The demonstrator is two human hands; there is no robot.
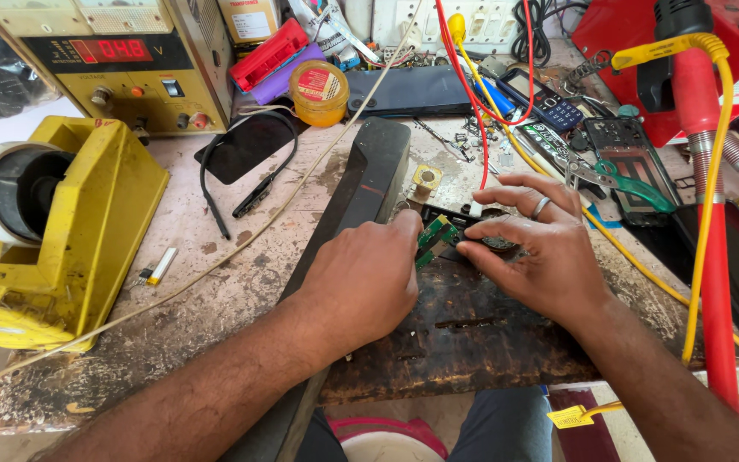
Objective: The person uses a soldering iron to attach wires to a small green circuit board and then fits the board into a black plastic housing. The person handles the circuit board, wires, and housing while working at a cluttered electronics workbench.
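A small green circuit board (434, 239) lies on a dark, stained wooden block (472, 325) at the middle of the bench. My left hand (368, 278) rests on the block with its fingertips closed on the board's left side. My right hand (540, 248), a ring on one finger, pinches the board's right edge, its other fingers spread over a dark phone part underneath. Both hands hide most of the board.
A yellow tape dispenser (53, 222) stands at the left, a power supply with a red display (121, 60) behind it. A long black strip (361, 184), an orange tin (319, 91), phones, green-handled pliers (635, 184), and red and yellow cables (712, 222) crowd the bench.
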